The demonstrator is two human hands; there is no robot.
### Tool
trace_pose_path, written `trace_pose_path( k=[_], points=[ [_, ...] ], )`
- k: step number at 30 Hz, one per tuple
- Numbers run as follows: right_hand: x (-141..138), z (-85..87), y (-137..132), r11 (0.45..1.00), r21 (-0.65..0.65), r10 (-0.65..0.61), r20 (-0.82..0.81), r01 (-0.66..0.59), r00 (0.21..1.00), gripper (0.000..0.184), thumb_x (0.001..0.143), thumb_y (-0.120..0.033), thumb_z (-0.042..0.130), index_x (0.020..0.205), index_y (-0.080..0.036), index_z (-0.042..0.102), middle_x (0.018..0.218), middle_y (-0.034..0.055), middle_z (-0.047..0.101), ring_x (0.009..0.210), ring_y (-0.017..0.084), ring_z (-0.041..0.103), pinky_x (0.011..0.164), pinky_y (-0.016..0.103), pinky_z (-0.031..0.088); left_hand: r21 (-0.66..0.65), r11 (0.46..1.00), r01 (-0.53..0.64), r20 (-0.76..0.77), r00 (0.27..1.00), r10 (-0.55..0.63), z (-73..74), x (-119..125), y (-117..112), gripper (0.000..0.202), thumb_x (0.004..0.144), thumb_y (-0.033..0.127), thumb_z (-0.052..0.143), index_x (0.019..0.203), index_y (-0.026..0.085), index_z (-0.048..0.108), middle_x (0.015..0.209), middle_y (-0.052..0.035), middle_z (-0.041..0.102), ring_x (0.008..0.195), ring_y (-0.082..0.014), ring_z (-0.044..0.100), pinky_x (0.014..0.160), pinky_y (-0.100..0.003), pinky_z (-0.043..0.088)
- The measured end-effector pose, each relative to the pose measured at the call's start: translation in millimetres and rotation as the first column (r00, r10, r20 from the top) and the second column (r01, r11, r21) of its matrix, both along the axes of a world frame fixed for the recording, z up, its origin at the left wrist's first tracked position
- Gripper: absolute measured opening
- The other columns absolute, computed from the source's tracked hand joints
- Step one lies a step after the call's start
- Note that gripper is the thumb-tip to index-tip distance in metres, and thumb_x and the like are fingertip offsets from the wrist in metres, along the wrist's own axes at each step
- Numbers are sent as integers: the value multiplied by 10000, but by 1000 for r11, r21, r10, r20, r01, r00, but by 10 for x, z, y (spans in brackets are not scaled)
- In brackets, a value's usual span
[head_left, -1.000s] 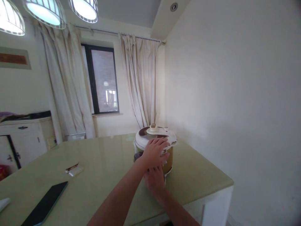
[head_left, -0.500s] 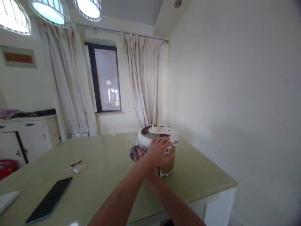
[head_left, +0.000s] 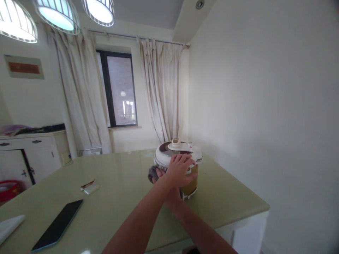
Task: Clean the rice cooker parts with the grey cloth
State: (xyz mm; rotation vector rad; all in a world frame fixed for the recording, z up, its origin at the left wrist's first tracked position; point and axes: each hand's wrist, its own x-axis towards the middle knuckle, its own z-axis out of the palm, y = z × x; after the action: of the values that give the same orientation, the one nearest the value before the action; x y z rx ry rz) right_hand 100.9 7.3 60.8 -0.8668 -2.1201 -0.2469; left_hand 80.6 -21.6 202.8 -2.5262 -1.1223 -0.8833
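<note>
A rice cooker or pressure cooker [head_left: 192, 181] with a white lid and a tan body stands on the green table. My left hand [head_left: 181, 171] lies against its front just under the lid, fingers spread. Crossing beneath that arm, my right hand [head_left: 172, 198] reaches to the cooker's left side. A grey cloth [head_left: 153, 173] is bunched in its fingers and pressed to the cooker's wall. The left forearm hides much of the right hand and part of the cooker.
On the green tabletop [head_left: 113, 183] lie a dark phone [head_left: 58, 224], a small whitish packet [head_left: 90, 188] and a white object [head_left: 10, 225] at the left edge. A bare wall [head_left: 251, 106] rises on the right. Lamps [head_left: 57, 16] hang overhead.
The view has shifted slightly, so everything appears a little further right. Both hands stay at the cooker, the right one with the cloth, in nearly the same pose.
</note>
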Motion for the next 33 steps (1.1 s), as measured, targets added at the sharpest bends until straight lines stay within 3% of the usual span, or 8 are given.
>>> trace_pose_path(
  k=[2, 5, 10, 14, 19, 25, 30, 33],
  points=[
    [-150, 23, 14, 1000, -2, 16, 62, -16, 998, 522, 983, -194, 559, 1482, -340, 586, 1580, 34, 556, 1452, 318, 514, 1216, 553, 399, -3, 1000, -7, 1, 1000, 7, 14, 5, -7, 363, 889, 413, 708, 1232, 321, 631, 1429, -24, 624, 1331, -273, 529, 1153, -500, 366],
    [-234, -93, -6, 999, -35, -8, 127, 13, 992, 488, 1002, -206, 531, 1469, -333, 593, 1551, 23, 588, 1431, 291, 541, 1201, 515, 433, -7, 1000, -23, 14, 1000, 24, 15, 15, -1, 308, 898, 310, 665, 1205, 322, 641, 1411, -13, 634, 1300, -260, 543, 1135, -484, 374],
    [-153, -362, -70, 993, -37, -100, 197, 109, 975, 493, 1039, -298, 501, 1516, -186, 558, 1526, 107, 607, 1374, 292, 582, 1162, 450, 465, 7, 1000, -27, 41, 999, 27, -20, 24, 16, 331, 860, 272, 681, 1186, 319, 651, 1384, -11, 647, 1287, -255, 546, 1125, -466, 379],
    [161, -331, -151, 1000, 6, -5, 329, 3, 944, 471, 1025, -302, 529, 1475, -188, 609, 1514, 110, 617, 1376, 294, 562, 1186, 432, 415, 24, 999, -22, 63, 998, 21, -44, 29, 25, 331, 847, 259, 692, 1170, 320, 658, 1381, -1, 657, 1298, -252, 544, 1133, -460, 372],
    [843, -215, -266, 993, -81, 108, 422, -81, 900, 395, 939, -353, 694, 1333, -328, 717, 1381, 77, 695, 1308, 287, 586, 1137, 445, 431, 46, 999, -23, 71, 997, 19, -53, 35, 33, 338, 840, 270, 717, 1171, 313, 664, 1369, -4, 663, 1271, -250, 556, 1121, -456, 388],
    [1389, -324, -262, 1000, 15, 13, 279, -17, 960, 465, 845, -353, 779, 1305, -390, 727, 1490, 70, 598, 1322, 325, 546, 1134, 507, 439, 36, 999, -19, 87, 996, 15, -58, 37, 37, 365, 842, 273, 715, 1200, 324, 667, 1397, -4, 656, 1289, -251, 558, 1135, -463, 387],
    [1547, -451, -245, 987, 117, -115, 39, 110, 993, 471, 774, -249, 744, 1244, -279, 737, 1482, 143, 530, 1293, 372, 529, 1081, 576, 488, 31, 999, -38, 107, 994, 35, -77, 34, 33, 552, 842, 300, 701, 1382, 277, 593, 1384, -50, 666, 1277, -267, 567, 1132, -457, 404],
    [1572, -481, -234, 982, 96, -150, -103, 160, 983, 465, 792, -243, 686, 1257, -225, 692, 1501, 172, 473, 1321, 384, 513, 1083, 597, 493, 38, 998, -40, 107, 994, 36, -85, 26, 33, 570, 853, 305, 687, 1411, 257, 576, 1397, -62, 664, 1302, -274, 560, 1149, -465, 393]
  ],
)
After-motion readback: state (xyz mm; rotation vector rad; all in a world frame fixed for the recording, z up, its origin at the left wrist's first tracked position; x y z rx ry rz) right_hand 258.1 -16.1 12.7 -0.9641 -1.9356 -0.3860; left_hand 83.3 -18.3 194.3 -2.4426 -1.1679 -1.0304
